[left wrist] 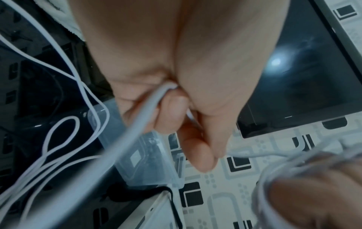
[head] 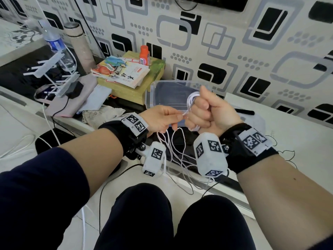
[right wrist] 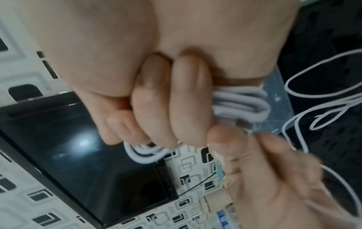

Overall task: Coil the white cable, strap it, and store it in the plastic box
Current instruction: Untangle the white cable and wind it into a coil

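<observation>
Found right hand (head: 207, 112) fisted round the coiled part of the cable (head: 191, 98); left hand (head: 162, 120) pinching the strand just left of it. Loose loops hung tangled below, near the knees. Risk judged: snagging or knotting on the next wrap, turns slipping from the fist. Box (head: 153, 98), just beyond, held nothing visible.
</observation>
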